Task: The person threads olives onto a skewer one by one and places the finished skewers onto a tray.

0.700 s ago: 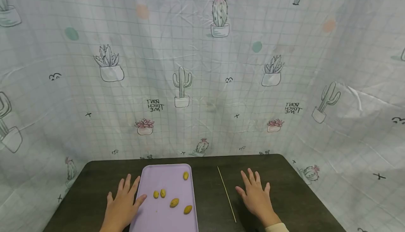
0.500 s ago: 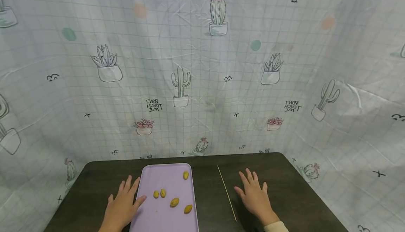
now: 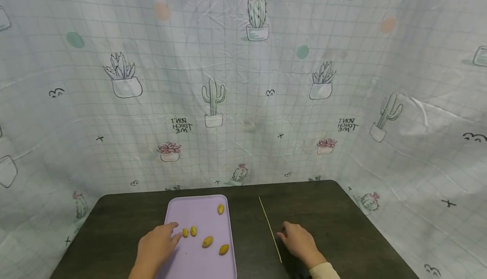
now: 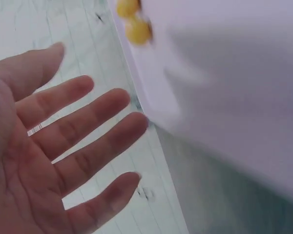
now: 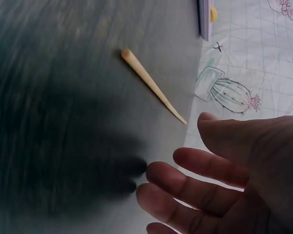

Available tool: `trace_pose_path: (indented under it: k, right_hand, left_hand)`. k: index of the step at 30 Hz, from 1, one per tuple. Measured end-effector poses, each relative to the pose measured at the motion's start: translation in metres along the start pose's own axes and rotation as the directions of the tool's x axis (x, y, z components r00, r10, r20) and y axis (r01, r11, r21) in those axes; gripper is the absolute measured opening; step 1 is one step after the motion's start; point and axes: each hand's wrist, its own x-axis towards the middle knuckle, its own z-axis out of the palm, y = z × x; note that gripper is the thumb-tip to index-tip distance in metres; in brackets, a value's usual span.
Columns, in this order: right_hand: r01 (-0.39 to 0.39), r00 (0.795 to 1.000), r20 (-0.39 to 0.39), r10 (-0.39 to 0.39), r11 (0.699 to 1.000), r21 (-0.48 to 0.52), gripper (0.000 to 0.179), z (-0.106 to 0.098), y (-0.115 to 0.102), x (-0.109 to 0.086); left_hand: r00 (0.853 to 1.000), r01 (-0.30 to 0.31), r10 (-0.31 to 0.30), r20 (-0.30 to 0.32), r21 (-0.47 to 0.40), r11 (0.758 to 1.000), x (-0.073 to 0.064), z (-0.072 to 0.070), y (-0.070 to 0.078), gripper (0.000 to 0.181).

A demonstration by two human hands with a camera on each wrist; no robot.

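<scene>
A lilac tray [image 3: 201,266] holds several small yellow-green oval fruits, among them one fruit [image 3: 207,241] near the middle. My left hand [image 3: 155,246] hovers over the tray's left side, its thumb and index fingertip just left of a pair of fruits [image 4: 137,31]. Nothing lies between its loosely spread fingers in the left wrist view. To the right of the tray, a thin wooden skewer [image 3: 270,228] lies lengthwise on the table. My right hand [image 3: 299,243] is beside the skewer [image 5: 154,87], fingers slightly bent, apart from it and holding nothing.
The dark wooden table [image 3: 125,215] carries the tray and skewer. A pale curtain [image 3: 243,67] printed with potted cacti hangs behind the table and along both sides.
My left hand has moved inward over the tray, bringing thumb and index closer together. My right hand has lowered toward the skewer, fingers bending. Fruits and skewer stay put; the view shifts slightly.
</scene>
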Motion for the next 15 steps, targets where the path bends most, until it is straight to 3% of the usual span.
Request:
trace_pose_path:
  k: [8, 15]
  right_hand:
    - [-0.022, 0.996, 0.094, 0.015, 0.997, 0.078, 0.023, 0.007, -0.003, 0.005]
    - [-0.101, 0.992, 0.077, 0.099, 0.995, 0.024, 0.027, 0.012, -0.015, 0.014]
  left_hand:
    - [0.993, -0.119, 0.119, -0.013, -0.039, 0.992, 0.001, 0.015, 0.035, 0.024]
    - [0.995, -0.100, 0.100, -0.021, -0.020, 0.995, 0.004, 0.033, 0.050, 0.029]
